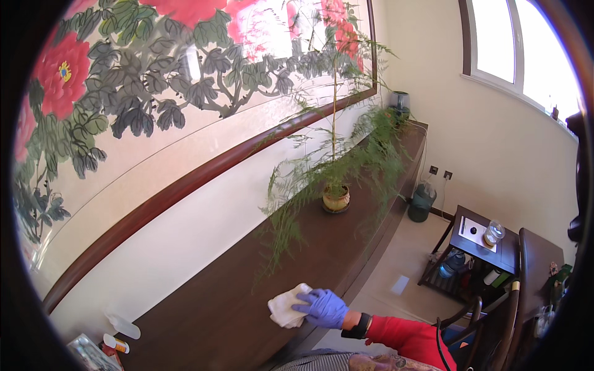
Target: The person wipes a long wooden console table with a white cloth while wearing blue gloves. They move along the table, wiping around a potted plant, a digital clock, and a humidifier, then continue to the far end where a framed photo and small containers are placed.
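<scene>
My right hand (326, 310), in a blue-violet disposable glove, presses a folded white cloth (287, 306) against the dark brown wooden cabinet top (222, 297), near its front edge. A red sleeve and a black wristband show on that arm. My left hand is out of view. Farther along the same top stands an asparagus fern in a small yellowish ceramic pot (336, 200). Its feathery fronds (287, 213) droop over the surface towards the cloth.
A white bottle (124, 326) and a small pill bottle (116, 343) stand at the near left end. Behind the top hangs a framed peony painting (153, 92). To the right are a side table (503, 255) with a glass kettle (493, 233) and a wooden chair (508, 324).
</scene>
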`<state>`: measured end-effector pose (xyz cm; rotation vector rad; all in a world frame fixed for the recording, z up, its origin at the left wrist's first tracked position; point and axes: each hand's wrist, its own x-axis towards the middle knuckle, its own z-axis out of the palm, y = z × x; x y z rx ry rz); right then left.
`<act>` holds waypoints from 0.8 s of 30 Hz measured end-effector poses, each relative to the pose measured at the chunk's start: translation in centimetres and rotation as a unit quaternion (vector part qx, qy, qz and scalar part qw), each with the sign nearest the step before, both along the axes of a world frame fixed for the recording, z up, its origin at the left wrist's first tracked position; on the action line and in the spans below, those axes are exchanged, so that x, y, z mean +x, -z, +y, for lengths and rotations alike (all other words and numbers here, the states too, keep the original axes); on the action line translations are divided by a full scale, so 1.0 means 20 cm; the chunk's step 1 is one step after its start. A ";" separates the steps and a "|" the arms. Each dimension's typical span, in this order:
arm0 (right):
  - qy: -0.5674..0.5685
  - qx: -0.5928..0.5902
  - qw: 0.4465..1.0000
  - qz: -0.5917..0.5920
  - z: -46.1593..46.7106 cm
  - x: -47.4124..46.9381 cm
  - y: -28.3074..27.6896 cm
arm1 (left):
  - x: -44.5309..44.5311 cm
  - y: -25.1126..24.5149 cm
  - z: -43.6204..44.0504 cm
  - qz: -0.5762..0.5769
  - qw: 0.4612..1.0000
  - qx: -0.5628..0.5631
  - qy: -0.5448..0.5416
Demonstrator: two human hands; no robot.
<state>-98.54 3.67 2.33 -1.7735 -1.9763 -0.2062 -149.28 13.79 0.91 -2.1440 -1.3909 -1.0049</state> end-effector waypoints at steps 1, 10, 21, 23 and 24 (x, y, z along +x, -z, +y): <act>0.045 0.000 0.999 -0.016 0.00 0.07 0.00 | 0.01 -0.01 0.00 0.004 1.000 0.018 0.008; 0.261 0.001 0.965 0.004 -0.05 0.44 -0.02 | 0.02 -0.08 -0.06 0.002 0.999 -0.046 -0.006; 0.028 0.003 1.000 0.012 0.01 -0.59 -0.02 | 0.00 0.03 -0.07 -0.046 0.994 -0.088 -0.043; -0.015 0.001 1.000 0.020 0.05 -0.77 -0.02 | -0.01 0.03 -0.07 -0.052 0.994 -0.089 -0.024; -0.031 0.009 0.999 0.033 0.07 -0.85 -0.02 | -0.02 0.03 -0.08 -0.051 0.995 -0.087 -0.012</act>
